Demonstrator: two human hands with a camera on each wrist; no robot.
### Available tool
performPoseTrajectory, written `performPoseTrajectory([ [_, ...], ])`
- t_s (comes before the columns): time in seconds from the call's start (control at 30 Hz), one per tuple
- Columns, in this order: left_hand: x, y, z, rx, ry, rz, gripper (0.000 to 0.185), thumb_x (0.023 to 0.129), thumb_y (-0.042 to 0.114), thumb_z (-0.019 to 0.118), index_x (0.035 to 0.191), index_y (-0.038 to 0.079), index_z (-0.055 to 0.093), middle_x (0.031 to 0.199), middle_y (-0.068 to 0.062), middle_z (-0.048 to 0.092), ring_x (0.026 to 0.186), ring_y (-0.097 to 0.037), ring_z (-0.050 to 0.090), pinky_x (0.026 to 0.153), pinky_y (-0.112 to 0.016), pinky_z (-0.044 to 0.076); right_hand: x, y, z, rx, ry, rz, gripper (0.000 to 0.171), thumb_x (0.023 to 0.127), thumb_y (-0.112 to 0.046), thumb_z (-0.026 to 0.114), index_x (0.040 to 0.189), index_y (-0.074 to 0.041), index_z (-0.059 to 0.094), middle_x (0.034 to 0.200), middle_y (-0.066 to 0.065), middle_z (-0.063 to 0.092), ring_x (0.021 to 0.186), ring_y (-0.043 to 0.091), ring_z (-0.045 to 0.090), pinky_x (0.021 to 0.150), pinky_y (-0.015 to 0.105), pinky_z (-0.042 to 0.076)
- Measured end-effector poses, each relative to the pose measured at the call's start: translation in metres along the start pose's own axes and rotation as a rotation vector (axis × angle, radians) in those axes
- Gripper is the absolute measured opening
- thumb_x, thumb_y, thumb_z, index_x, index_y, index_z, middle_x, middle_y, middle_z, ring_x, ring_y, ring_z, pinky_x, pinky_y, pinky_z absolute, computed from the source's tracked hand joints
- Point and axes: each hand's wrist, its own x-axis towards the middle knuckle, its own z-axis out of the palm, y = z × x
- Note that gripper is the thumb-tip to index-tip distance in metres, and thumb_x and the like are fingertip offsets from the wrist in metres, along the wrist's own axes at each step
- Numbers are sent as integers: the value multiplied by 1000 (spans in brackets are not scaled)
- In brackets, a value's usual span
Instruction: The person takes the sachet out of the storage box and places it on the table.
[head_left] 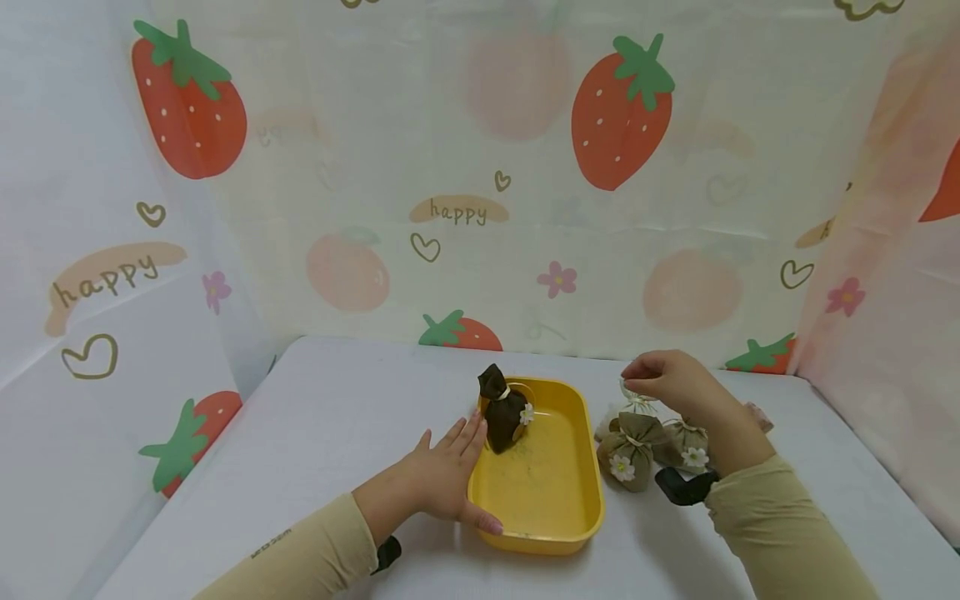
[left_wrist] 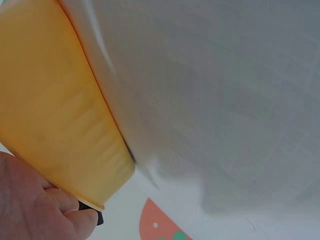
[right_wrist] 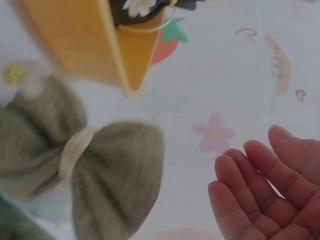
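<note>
A yellow tray [head_left: 536,500] stands in the middle of the table, holding a dark brown drawstring pouch [head_left: 504,421] with a white flower at its far left corner. My left hand [head_left: 442,475] rests on the tray's left rim, fingers spread and thumb at the near left corner. To the right of the tray my right hand [head_left: 678,387] is held over a whitish pouch [head_left: 637,404], fingertips right at its top. Its fingers [right_wrist: 232,175] look loosely bent in the right wrist view, with nothing visible between them. An olive-brown pouch [head_left: 633,450] sits in front, beside another brown pouch [head_left: 684,446].
A pinkish item [head_left: 759,417] shows partly behind my right wrist. White table cover [head_left: 360,400] surrounds the tray, and a fabric backdrop printed with strawberries [head_left: 622,117] rises behind and at both sides. A black wrist strap piece [head_left: 684,486] hangs under my right wrist.
</note>
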Motion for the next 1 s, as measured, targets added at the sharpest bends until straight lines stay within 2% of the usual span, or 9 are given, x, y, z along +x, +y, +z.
performPoseTrajectory([
  [0.23,1,0,1,6,-2,-6,128,56,88,45,148,11,0,153,-5,-9,140,-24,0,103,-61,12,14,-15,15,12,34,-37,21,88,-26,62,101,-9,66,98,5,65,94,24,58,83,42,47],
  [0.6,2,-1,1,4,-6,-2,128,56,88,45,148,11,0,153,-4,-10,140,-24,-1,104,-60,12,37,-44,50,60,8,-44,15,87,-21,63,97,-11,68,94,2,65,94,23,58,88,44,44],
  [0.83,2,-1,0,-10,-10,-1,128,55,88,45,148,11,1,153,-4,-9,140,-24,-1,103,-61,11,49,-56,70,66,2,-61,12,85,-20,65,93,-11,69,88,1,66,84,18,58,82,37,47],
  [1.0,1,-1,0,-12,-4,2,128,55,88,45,148,11,1,153,-5,-9,140,-23,-1,103,-61,11,57,-60,82,98,14,-68,11,85,-18,66,93,-11,70,88,1,66,82,17,59,82,36,48],
])
